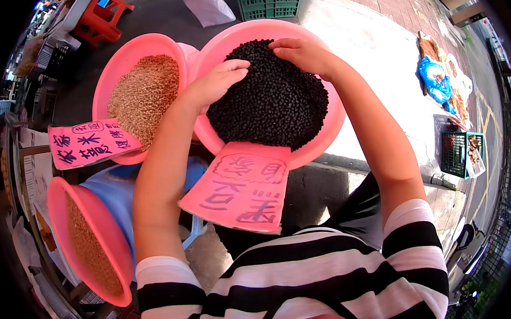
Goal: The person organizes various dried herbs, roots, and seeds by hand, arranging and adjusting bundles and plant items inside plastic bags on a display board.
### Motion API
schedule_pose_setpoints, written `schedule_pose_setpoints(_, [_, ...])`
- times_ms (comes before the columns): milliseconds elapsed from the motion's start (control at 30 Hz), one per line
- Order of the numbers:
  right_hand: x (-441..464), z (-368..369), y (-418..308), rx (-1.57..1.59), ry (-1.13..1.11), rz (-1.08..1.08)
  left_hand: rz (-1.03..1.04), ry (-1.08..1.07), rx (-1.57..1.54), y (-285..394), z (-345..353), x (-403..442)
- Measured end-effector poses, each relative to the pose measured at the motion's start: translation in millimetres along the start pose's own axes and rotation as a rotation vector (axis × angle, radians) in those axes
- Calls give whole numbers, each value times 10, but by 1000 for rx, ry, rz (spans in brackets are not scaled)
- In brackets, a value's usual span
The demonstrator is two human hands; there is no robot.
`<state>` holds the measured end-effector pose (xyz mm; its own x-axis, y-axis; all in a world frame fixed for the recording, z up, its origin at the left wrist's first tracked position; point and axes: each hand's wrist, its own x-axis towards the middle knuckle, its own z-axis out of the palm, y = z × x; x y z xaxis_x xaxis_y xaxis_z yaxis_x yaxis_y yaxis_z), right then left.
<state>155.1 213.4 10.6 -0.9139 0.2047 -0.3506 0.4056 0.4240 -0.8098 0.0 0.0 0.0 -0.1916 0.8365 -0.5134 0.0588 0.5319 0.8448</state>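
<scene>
A heap of black beans (pixel 267 101) fills the middle of a pink basin (pixel 331 118). My left hand (pixel 221 81) is over the left side of the heap, its fingers stretched out toward the middle. At the far right edge of the heap, my right hand (pixel 303 54) has extended fingers, with the tips at the beans. Neither hand shows anything held. A pink handwritten sign (pixel 239 186) leans at the basin's near edge, its lettering upside down from here.
To the left, a second pink basin (pixel 104 81) holds pale tan grains (pixel 148 93) and a pink sign (pixel 93 144). A tilted pink basin (pixel 107 242) of brown grain stands nearer, by a blue stool (pixel 110 193). Beyond are a green crate (pixel 269 1) and a red stool (pixel 101 20).
</scene>
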Motion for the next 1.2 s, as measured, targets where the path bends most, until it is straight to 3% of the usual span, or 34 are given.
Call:
schedule_pose_setpoints(67, [380,69,60,-187,28,-1,42,97,151,-227,-273,126])
schedule_pose_setpoints(167, [482,221,333,-382,190,104,-297,349,86,342,267,-1])
schedule_pose_setpoints(233, [409,414,291,-291,190,107,-333,323,74,402,351,23])
schedule_pose_setpoints(300, [326,360,266,-3,-36,30,-321,244,7,320,330,145])
schedule_pose_setpoints(367, [47,233,113,23,-228,-48,-281,119,-118,-14,159,301])
schedule_pose_setpoints(400, [-102,157,41,4,-269,-88,-302,188,-63,217,317,133])
schedule_pose_setpoints(467, [-378,20,-11,-37,-361,-161,-284,13,-17,366,318,-23])
schedule_pose_setpoints(533, [-550,-50,63,-132,-305,-262,-243,-110,39,467,327,-223])
schedule_pose_setpoints(600, [-533,-51,276,-187,-186,-429,-296,-30,289,645,422,-425])
schedule_pose_setpoints(667, [-527,-35,252,-181,-91,-432,-288,68,511,648,486,-521])
schedule_pose_setpoints(733, [-581,97,180,-222,150,-467,-361,151,464,771,552,-542])
schedule_pose_setpoints(767, [-639,104,169,-253,162,-443,-384,194,441,863,603,-509])
schedule_pose_setpoints(833, [-738,201,207,-352,173,-501,-209,362,677,847,812,-491])
schedule_pose_setpoints(900, [-792,250,418,-734,359,-729,-212,411,738,1214,1383,-528])
schedule_pose_setpoints(967, [-883,131,484,-696,275,-766,-103,344,1112,1297,1889,-471])
schedule_pose_setpoints(1067, [-1120,-287,779,-190,460,-787,-199,279,1219,1262,2622,-220])
schedule_pose_setpoints(1100, [-1402,-639,856,-75,397,-682,-270,270,1235,1278,2879,-127])
schedule_pose_setpoints(1200, [-1944,-1340,1493,64,595,-323,-373,393,1298,1092,2950,138])
